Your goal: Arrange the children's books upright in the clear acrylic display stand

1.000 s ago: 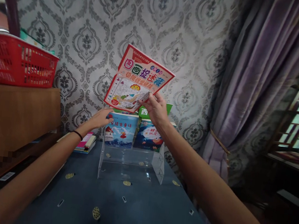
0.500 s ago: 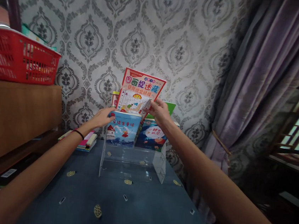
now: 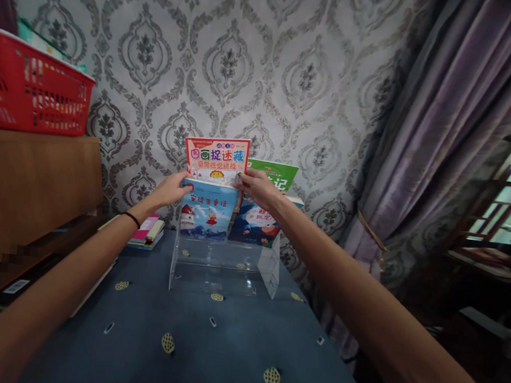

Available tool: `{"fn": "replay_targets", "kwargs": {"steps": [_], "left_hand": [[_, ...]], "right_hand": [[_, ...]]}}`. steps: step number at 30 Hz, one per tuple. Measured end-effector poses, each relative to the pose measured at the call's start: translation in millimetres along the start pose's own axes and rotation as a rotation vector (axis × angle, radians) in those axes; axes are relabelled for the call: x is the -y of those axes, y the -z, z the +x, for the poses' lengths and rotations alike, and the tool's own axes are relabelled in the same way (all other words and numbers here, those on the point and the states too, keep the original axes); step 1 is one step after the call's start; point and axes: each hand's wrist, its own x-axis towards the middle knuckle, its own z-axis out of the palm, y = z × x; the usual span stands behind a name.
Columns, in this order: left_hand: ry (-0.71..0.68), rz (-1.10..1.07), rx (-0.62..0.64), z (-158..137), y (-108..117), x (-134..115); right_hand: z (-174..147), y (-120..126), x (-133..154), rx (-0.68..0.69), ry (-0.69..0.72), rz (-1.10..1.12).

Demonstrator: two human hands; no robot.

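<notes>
A clear acrylic book rack (image 3: 270, 266) holds several children's books upright. My left hand (image 3: 171, 190) pinches the upper left corner of a light-blue storybook (image 3: 207, 214) in the front tier. Just behind that one, a red-bordered picture book (image 3: 218, 154) stands nearly straight, its lower part hidden. My right hand (image 3: 259, 187) is closed on its right edge. To the right sit a dark-blue storybook (image 3: 254, 225) in front and a green book (image 3: 278, 172) behind, both partly covered by my right hand and forearm.
The rack stands on a dark-blue patterned tablecloth (image 3: 210, 357) near the wallpapered wall. Left of it lies a stack of books (image 3: 153, 232). A red plastic basket (image 3: 33, 86) rests on a wooden cabinet (image 3: 31, 198). A purple curtain (image 3: 405, 158) hangs at the right.
The red-bordered book has gone from tilted and raised to nearly upright and lower, behind the light-blue book. My right hand moved down and left with it. More of the green book shows.
</notes>
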Motion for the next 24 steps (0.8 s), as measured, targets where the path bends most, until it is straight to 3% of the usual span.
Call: {"fn": "replay_targets", "kwargs": {"steps": [9,16,24], "left_hand": [[0.058,-0.354,-0.020,9.4,2.5,10.4],[0.095,-0.342,-0.003,9.0,6.5,8.5],[0.203,-0.422,-0.022,3.7,5.0,10.1]], "right_hand": [[6.9,8.7,9.3,-0.087,0.005,-0.497],[2.5,5.7,8.9,-0.058,0.046,-0.848],[2.8,6.0,2.3,-0.033,0.045,-0.898]]}}
